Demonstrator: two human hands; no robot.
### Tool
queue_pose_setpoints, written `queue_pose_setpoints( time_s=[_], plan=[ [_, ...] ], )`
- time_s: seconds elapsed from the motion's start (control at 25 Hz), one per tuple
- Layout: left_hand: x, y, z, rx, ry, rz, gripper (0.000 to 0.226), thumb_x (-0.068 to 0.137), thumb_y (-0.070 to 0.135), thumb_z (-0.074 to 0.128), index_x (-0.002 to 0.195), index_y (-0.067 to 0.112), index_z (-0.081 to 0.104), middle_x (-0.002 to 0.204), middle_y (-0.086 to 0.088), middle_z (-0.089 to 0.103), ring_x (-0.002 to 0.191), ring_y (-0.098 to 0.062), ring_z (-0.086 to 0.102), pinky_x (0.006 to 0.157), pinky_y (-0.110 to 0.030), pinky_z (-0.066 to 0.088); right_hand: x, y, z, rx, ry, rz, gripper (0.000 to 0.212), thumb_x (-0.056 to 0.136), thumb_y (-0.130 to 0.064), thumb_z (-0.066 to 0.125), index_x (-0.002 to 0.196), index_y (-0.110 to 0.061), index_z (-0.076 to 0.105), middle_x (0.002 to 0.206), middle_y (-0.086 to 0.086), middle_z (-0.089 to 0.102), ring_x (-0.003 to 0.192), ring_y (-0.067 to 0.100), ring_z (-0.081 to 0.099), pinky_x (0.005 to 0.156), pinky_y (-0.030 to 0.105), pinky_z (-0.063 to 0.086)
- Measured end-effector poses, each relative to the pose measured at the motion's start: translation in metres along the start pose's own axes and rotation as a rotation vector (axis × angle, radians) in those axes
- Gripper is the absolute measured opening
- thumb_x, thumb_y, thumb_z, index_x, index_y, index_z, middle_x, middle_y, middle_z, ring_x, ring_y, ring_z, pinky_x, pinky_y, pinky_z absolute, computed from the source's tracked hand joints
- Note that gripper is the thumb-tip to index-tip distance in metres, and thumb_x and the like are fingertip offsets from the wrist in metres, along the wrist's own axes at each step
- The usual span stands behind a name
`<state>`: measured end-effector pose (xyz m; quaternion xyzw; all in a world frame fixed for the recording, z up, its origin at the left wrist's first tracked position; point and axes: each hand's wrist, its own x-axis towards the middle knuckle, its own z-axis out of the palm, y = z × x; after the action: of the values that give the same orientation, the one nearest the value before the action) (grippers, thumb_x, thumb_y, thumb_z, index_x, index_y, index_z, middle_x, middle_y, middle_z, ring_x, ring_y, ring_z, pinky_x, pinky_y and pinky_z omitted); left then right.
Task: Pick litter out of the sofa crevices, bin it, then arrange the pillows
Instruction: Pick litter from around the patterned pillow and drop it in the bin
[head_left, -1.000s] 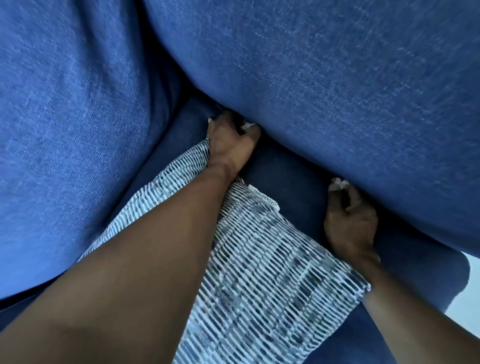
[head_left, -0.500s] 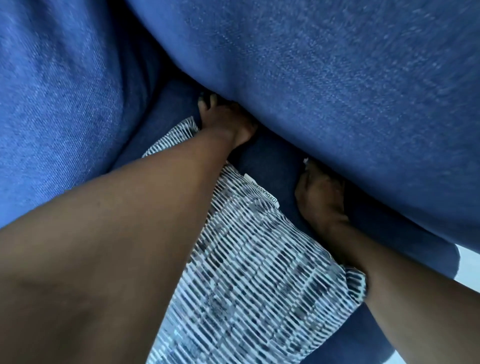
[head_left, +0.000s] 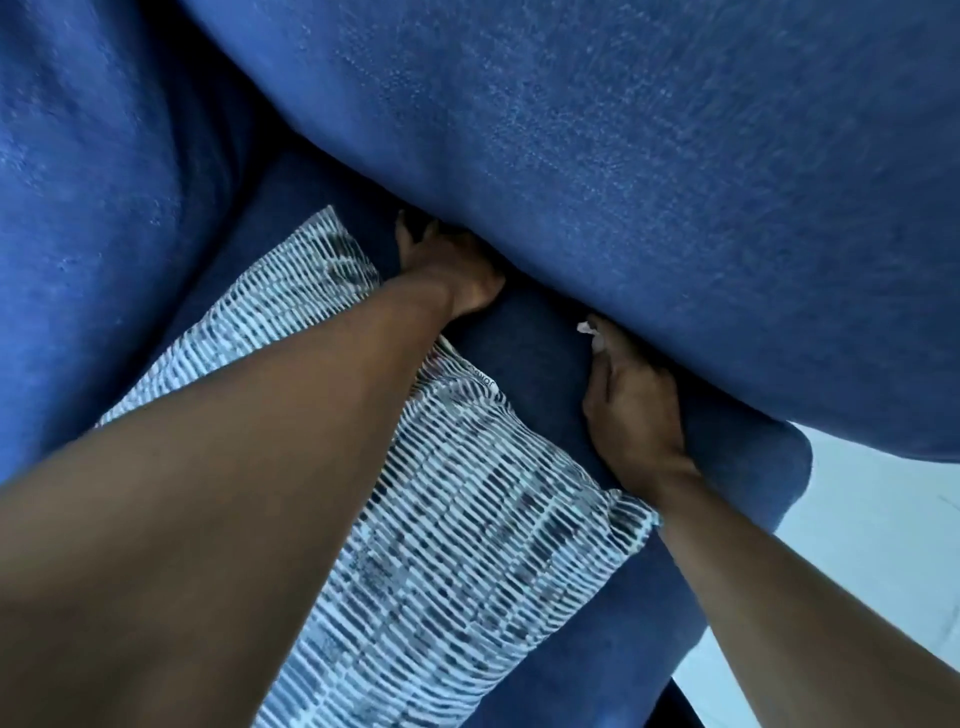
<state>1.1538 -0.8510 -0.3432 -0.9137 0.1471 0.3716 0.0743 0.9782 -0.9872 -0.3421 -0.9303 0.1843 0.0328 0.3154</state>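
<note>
My left hand (head_left: 448, 270) is pushed into the crevice between the blue sofa seat (head_left: 530, 343) and the big blue back cushion (head_left: 623, 156); its fingertips are hidden under the cushion, so I cannot see whether it holds anything. My right hand (head_left: 634, 410) lies further right along the same crevice, fingers pinched on a small white paper scrap (head_left: 588, 329) that sticks out at the fingertips. A white pillow with dark dashed stripes (head_left: 441, 519) lies on the seat under my left forearm, between both arms.
A second blue cushion or armrest (head_left: 104, 208) rises at the left. The seat's rounded front corner (head_left: 769, 467) ends at the right, with pale floor (head_left: 883, 545) beyond it.
The white scrap at my right fingertips, hidden half a second ago, shows again. My left hand has stayed tucked under the back cushion, its white bit no longer visible. The view has shifted slightly.
</note>
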Motion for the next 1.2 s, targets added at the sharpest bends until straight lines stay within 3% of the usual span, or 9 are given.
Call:
queue_pose_setpoints(
  time_s=[0.28,0.36,0.44,0.64,0.72,0.8,0.88,1.08,1.2],
  plan=[
    [-0.045,0.053,0.016,-0.189,-0.002,0.123,0.048,0.105,0.038,0.031,0.148,0.025,0.046,0.159,-0.002,0.04,0.151,-0.025,0.025,0.12,-0.065,-0.005,-0.033,0.008,-0.022,0.092,0.059,0.088,0.039,0.098,-0.016,0.044,0.133,-0.01,0.061,0.116,0.017,0.073,0.099,0.038,0.07,0.092,0.044,0.056],
    [-0.059,0.06,0.009,-0.344,-0.038,0.119,0.044,0.105,0.039,0.037,0.141,0.024,0.055,0.153,-0.006,0.048,0.146,-0.029,0.036,0.122,-0.06,0.004,-0.051,0.01,-0.038,0.124,0.023,0.123,0.035,0.099,-0.016,0.046,0.13,-0.012,0.063,0.107,0.012,0.076,0.095,0.032,0.072,0.091,0.036,0.056],
    [-0.086,0.061,-0.002,-0.548,-0.057,0.116,0.036,0.102,0.035,0.048,0.129,0.021,0.067,0.142,-0.009,0.06,0.136,-0.032,0.05,0.121,-0.05,0.026,-0.058,0.008,-0.061,0.152,-0.036,0.191,0.029,0.101,-0.016,0.05,0.125,-0.015,0.066,0.104,0.006,0.077,0.096,0.027,0.072,0.091,0.026,0.052],
    [-0.203,0.024,-0.018,-1.01,0.279,0.013,0.03,0.098,0.024,0.053,0.119,0.021,0.073,0.109,-0.004,0.077,0.098,-0.021,0.074,0.087,-0.034,0.06,-0.06,-0.035,-0.131,0.259,-0.102,0.26,0.018,0.098,-0.015,0.055,0.1,-0.015,0.073,0.086,-0.001,0.076,0.085,0.015,0.073,0.075,0.015,0.046],
    [-0.252,0.007,-0.028,-1.164,0.369,-0.025,0.025,0.103,0.021,0.051,0.118,0.021,0.071,0.101,-0.006,0.076,0.079,-0.012,0.077,0.059,-0.024,0.056,-0.073,-0.065,-0.154,0.386,-0.122,0.27,0.018,0.097,-0.01,0.055,0.099,-0.013,0.073,0.082,-0.005,0.076,0.08,0.005,0.075,0.071,0.007,0.047],
    [-0.304,-0.009,-0.043,-1.291,0.414,-0.078,0.02,0.105,0.017,0.051,0.108,0.02,0.071,0.095,-0.015,0.075,0.069,-0.011,0.077,0.049,-0.033,0.053,-0.089,-0.099,-0.182,0.476,-0.129,0.245,0.018,0.097,-0.007,0.055,0.1,-0.012,0.073,0.083,-0.005,0.076,0.077,0.0,0.074,0.069,0.003,0.047],
    [-0.351,-0.018,-0.056,-1.41,0.425,-0.107,0.021,0.105,0.012,0.051,0.104,0.021,0.07,0.098,-0.017,0.075,0.07,-0.017,0.078,0.064,-0.056,0.059,-0.106,-0.13,-0.209,0.507,-0.136,0.19,0.018,0.097,-0.008,0.055,0.101,-0.011,0.072,0.084,-0.006,0.077,0.078,0.002,0.075,0.073,0.009,0.052],
    [-0.456,-0.04,-0.083,-1.568,0.544,-0.155,0.018,0.106,0.011,0.049,0.097,0.008,0.064,0.121,-0.006,0.071,0.08,-0.021,0.079,0.076,-0.045,0.064,-0.146,-0.203,-0.265,0.495,-0.238,0.003,0.022,0.1,-0.012,0.051,0.11,-0.011,0.071,0.09,-0.006,0.078,0.082,0.001,0.074,0.08,0.02,0.057],
    [-0.51,-0.046,-0.084,-1.469,0.698,-0.236,0.019,0.103,0.024,0.052,0.09,0.013,0.06,0.097,0.002,0.077,0.083,-0.017,0.077,0.079,-0.05,0.062,-0.161,-0.236,-0.285,0.513,-0.303,-0.101,0.025,0.101,-0.01,0.05,0.115,-0.009,0.07,0.096,-0.001,0.078,0.086,0.003,0.075,0.08,0.022,0.059]
  ],
)
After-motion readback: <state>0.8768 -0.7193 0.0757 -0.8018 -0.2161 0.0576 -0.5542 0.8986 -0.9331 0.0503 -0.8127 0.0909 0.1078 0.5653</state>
